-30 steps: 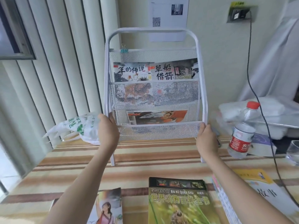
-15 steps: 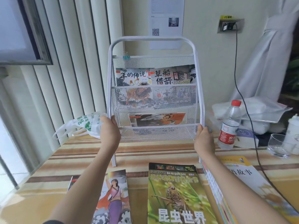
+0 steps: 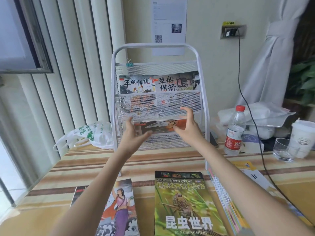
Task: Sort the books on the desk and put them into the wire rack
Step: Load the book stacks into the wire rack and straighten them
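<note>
Both hands, left (image 3: 132, 133) and right (image 3: 188, 127), have released the rack (image 3: 202, 92) sides and hover empty before its lower-shelf book (image 3: 160, 126): thin, floppy, best pinched at both edges

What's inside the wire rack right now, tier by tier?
In the wire rack, the top tier holds two picture books side by side. The lower tier holds one orange-covered book, partly hidden by both hands. The mesh blurs the covers' lower halves.
</note>
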The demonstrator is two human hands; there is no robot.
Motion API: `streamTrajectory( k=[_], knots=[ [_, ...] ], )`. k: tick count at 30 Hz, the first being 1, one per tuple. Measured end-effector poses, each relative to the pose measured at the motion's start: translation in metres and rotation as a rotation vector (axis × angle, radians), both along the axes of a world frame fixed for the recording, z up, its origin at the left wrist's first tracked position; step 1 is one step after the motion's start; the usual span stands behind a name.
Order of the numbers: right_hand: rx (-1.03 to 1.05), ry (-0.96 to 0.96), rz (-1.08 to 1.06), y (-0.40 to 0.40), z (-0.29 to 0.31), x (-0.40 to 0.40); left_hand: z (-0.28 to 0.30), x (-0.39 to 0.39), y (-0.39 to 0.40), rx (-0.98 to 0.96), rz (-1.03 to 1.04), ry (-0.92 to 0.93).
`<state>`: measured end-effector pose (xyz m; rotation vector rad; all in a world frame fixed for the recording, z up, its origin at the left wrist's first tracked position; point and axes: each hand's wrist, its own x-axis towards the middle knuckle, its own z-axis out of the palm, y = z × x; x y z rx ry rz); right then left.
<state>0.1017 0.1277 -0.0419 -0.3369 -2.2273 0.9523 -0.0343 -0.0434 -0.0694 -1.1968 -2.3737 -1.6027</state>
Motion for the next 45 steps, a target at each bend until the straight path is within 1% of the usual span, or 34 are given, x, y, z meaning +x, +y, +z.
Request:
streamTrajectory(
  k=[2, 4, 6, 8, 11, 12, 14, 15, 17, 21, 23, 25, 28, 31, 33, 35, 37, 38, 41, 45],
  knots=[
    [0.002, 0.066, -0.046, -0.001, -0.002, -0.002, -0.01, -0.001, 0.012, -0.045, 0.039, 0.032],
    [0.003, 0.102, -0.078, -0.001, -0.003, -0.008, -0.009, 0.002, 0.023, -0.005, 0.129, 0.068],
    [0.007, 0.145, -0.08, 0.002, -0.004, -0.013, -0.004, 0.002, 0.03, 0.103, 0.184, 0.095],
    [-0.002, 0.198, -0.057, 0.006, -0.001, -0.017, -0.002, 0.001, 0.032, 0.222, 0.175, 0.124],
    [-0.055, 0.262, 0.0, 0.011, 0.025, -0.026, 0.005, -0.001, 0.03, 0.392, 0.219, 0.101],
    [-0.017, 0.29, -0.018, 0.014, 0.038, -0.03, 0.008, -0.005, 0.03, 0.428, 0.237, 0.11],
    [0.168, 0.324, -0.094, 0.023, 0.066, -0.043, 0.007, -0.015, 0.031, 0.424, 0.259, 0.176],
    [0.276, 0.302, -0.138, 0.028, 0.08, -0.052, 0.005, -0.019, 0.032, 0.396, 0.259, 0.208],
    [0.467, 0.185, -0.211, 0.04, 0.105, -0.071, -0.002, -0.026, 0.034, 0.336, 0.261, 0.243],
    [0.72, -0.128, -0.3, 0.063, 0.128, -0.111, -0.013, -0.031, 0.036, 0.277, 0.325, 0.297],
    [0.817, -0.17, -0.339, 0.068, 0.127, -0.121, -0.015, -0.032, 0.036, 0.263, 0.351, 0.303],
    [0.887, -0.121, -0.376, 0.07, 0.123, -0.126, -0.015, -0.033, 0.037, 0.255, 0.369, 0.308],
    [0.883, -0.093, -0.391, 0.067, 0.129, -0.126, -0.016, -0.035, 0.038, 0.248, 0.383, 0.303],
    [0.883, -0.193, -0.404, 0.06, 0.146, -0.123, -0.016, -0.036, 0.037, 0.242, 0.369, 0.316],
    [0.882, -0.214, -0.386, 0.053, 0.154, -0.121, -0.017, -0.037, 0.036, 0.239, 0.354, 0.315],
    [0.857, -0.142, -0.342, 0.043, 0.16, -0.12, -0.016, -0.037, 0.036, 0.23, 0.348, 0.303],
    [0.826, -0.072, -0.253, 0.03, 0.165, -0.125, -0.016, -0.037, 0.035, 0.22, 0.352, 0.306],
    [0.818, -0.066, -0.198, 0.023, 0.166, -0.129, -0.016, -0.037, 0.035, 0.216, 0.351, 0.307],
    [0.842, -0.142, -0.084, 0.008, 0.165, -0.147, -0.015, -0.037, 0.035, 0.204, 0.344, 0.31],
    [0.88, -0.226, -0.034, -0.002, 0.161, -0.173, -0.013, -0.036, 0.034, 0.185, 0.348, 0.314]
  ],
)
